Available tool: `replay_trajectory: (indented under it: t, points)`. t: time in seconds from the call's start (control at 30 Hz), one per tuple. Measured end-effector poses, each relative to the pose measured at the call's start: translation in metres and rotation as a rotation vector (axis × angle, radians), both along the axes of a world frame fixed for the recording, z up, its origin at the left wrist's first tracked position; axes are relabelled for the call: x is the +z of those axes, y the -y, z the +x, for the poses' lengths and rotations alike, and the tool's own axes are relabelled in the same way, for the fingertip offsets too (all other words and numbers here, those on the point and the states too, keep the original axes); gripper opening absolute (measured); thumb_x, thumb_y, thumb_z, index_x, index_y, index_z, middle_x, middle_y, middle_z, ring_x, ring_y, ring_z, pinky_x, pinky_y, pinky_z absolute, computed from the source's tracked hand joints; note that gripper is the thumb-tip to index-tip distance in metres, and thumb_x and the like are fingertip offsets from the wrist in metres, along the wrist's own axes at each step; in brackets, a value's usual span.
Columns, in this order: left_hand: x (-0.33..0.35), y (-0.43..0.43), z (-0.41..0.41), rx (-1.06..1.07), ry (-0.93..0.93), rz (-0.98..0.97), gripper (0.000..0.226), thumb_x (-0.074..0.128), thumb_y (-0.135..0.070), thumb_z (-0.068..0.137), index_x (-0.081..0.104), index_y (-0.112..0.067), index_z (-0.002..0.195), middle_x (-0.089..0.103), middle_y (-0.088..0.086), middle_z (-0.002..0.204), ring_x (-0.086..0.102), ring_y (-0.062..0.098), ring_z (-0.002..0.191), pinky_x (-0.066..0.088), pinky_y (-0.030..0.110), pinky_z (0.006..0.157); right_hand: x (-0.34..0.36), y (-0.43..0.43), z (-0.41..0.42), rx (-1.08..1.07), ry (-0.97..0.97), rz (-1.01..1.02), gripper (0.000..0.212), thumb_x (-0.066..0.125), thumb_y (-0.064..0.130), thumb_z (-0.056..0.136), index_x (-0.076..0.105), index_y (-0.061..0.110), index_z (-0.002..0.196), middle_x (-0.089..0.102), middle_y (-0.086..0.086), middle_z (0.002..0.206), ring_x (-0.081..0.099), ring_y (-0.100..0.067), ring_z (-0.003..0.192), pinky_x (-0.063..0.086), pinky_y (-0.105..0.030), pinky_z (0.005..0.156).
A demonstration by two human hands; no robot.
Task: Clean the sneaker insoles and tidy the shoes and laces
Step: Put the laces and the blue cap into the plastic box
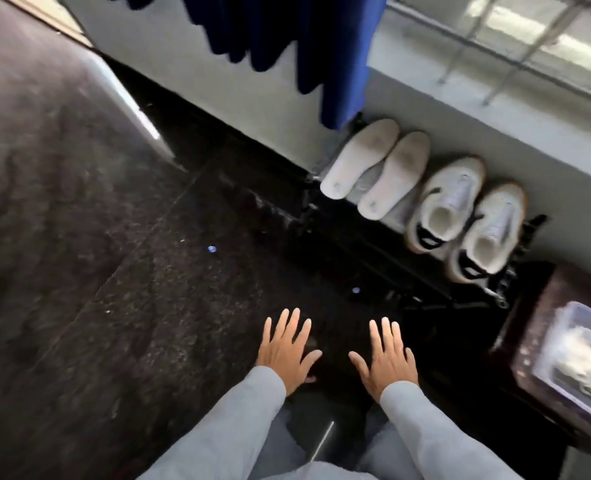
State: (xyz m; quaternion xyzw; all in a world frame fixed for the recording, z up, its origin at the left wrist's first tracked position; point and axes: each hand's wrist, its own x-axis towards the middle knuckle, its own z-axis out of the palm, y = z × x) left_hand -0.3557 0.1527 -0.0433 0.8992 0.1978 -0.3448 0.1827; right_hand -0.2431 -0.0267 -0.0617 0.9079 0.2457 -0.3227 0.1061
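Two white insoles lie side by side on a grey cloth, leaning against the wall. To their right stand two white sneakers with black heel trim, toes to the wall, on a black rack. My left hand and my right hand are held out flat, palms down, fingers spread, well in front of the shoes. Neither hand holds anything. Grey sleeves cover both arms.
A dark speckled stone floor stretches to the left. A dark wooden stool at the right carries a clear plastic tub with whitish contents, blurred. A blue curtain hangs above the insoles. A barred window is at top right.
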Motion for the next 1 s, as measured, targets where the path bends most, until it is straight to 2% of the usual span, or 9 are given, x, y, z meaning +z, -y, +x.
replay_trajectory:
  t: [0.2, 0.3, 0.5, 0.63, 0.7, 0.77, 0.83, 0.9, 1.0]
  points:
    - [-0.01, -0.118, -0.066, 0.241, 0.026, 0.02, 0.062, 0.02, -0.052, 0.107, 0.009, -0.025, 0.162, -0.003, 0.004, 0.172, -0.007, 0.025, 0.159, -0.006, 0.051, 0.127, -0.012, -0.134, -0.035, 0.117, -0.03, 0.032, 0.09, -0.002, 0.072, 0.081, -0.007, 0.023, 0.156, -0.008, 0.0, 0.165, -0.008, -0.02, 0.152, 0.023, -0.044, 0.12]
    - [-0.023, -0.17, -0.08, 0.331, 0.026, 0.033, 0.061, 0.02, -0.05, 0.107, 0.009, -0.024, 0.162, -0.002, 0.003, 0.172, -0.006, 0.024, 0.159, -0.005, 0.05, 0.127, -0.024, -0.197, -0.041, 0.187, -0.064, 0.07, 0.081, 0.015, 0.069, 0.093, -0.007, 0.022, 0.156, -0.011, -0.001, 0.165, -0.011, -0.021, 0.152, 0.021, -0.045, 0.121]
    - [-0.078, -0.262, -0.075, 0.402, 0.036, 0.022, 0.061, 0.015, -0.051, 0.106, 0.015, -0.025, 0.161, 0.005, 0.004, 0.172, 0.003, 0.023, 0.159, 0.003, 0.048, 0.128, -0.074, -0.318, -0.037, 0.275, -0.136, 0.143, 0.079, 0.027, 0.063, 0.097, -0.005, 0.022, 0.156, -0.014, 0.0, 0.164, -0.014, -0.021, 0.151, 0.016, -0.048, 0.122]
    - [-0.15, -0.322, -0.056, 0.456, 0.101, 0.035, 0.075, 0.006, -0.057, 0.098, 0.044, -0.021, 0.151, 0.037, 0.009, 0.163, 0.034, 0.029, 0.151, 0.027, 0.052, 0.122, -0.136, -0.398, -0.022, 0.367, -0.206, 0.146, 0.072, 0.032, 0.049, 0.102, -0.008, 0.021, 0.155, -0.02, 0.001, 0.162, -0.014, -0.024, 0.151, 0.016, -0.052, 0.121]
    - [-0.194, -0.351, -0.047, 0.43, 0.105, 0.045, 0.078, 0.002, -0.054, 0.103, 0.063, -0.018, 0.137, 0.059, 0.012, 0.146, 0.058, 0.031, 0.134, 0.047, 0.053, 0.106, -0.17, -0.432, -0.014, 0.42, -0.26, 0.143, 0.067, 0.031, 0.041, 0.104, -0.007, 0.02, 0.155, -0.013, -0.003, 0.164, -0.013, -0.027, 0.152, 0.015, -0.053, 0.121]
    - [-0.243, -0.379, -0.038, 0.395, 0.072, 0.025, 0.076, 0.005, -0.051, 0.105, 0.069, -0.017, 0.129, 0.066, 0.013, 0.137, 0.067, 0.032, 0.123, 0.055, 0.052, 0.097, -0.225, -0.464, -0.009, 0.497, -0.273, 0.129, 0.06, 0.019, 0.037, 0.102, -0.001, 0.02, 0.156, -0.007, -0.008, 0.165, -0.012, -0.028, 0.151, 0.016, -0.053, 0.12]
    - [-0.279, -0.403, -0.026, 0.427, 0.054, 0.01, 0.06, 0.019, -0.048, 0.106, 0.057, -0.018, 0.142, 0.053, 0.013, 0.151, 0.055, 0.031, 0.137, 0.046, 0.052, 0.11, -0.281, -0.49, -0.003, 0.544, -0.256, 0.096, 0.063, 0.014, 0.038, 0.096, 0.005, 0.021, 0.156, -0.005, -0.01, 0.165, -0.011, -0.029, 0.152, 0.019, -0.054, 0.117]
    - [-0.324, -0.427, -0.016, 0.45, 0.035, -0.026, 0.056, 0.025, -0.045, 0.108, 0.027, -0.023, 0.158, 0.023, 0.008, 0.168, 0.024, 0.026, 0.155, 0.022, 0.046, 0.126, -0.338, -0.52, 0.003, 0.513, -0.264, 0.069, 0.063, 0.025, 0.041, 0.102, 0.004, 0.019, 0.157, -0.005, -0.008, 0.165, -0.006, -0.025, 0.152, 0.02, -0.05, 0.119]
    - [-0.381, -0.461, -0.003, 0.466, 0.056, -0.026, 0.057, 0.026, -0.043, 0.108, 0.016, -0.022, 0.161, 0.013, 0.006, 0.171, 0.012, 0.024, 0.158, 0.013, 0.044, 0.127, -0.399, -0.558, 0.011, 0.533, -0.228, 0.108, 0.07, 0.038, 0.044, 0.102, 0.007, 0.014, 0.156, 0.004, -0.009, 0.165, 0.008, -0.027, 0.152, 0.023, -0.048, 0.118]
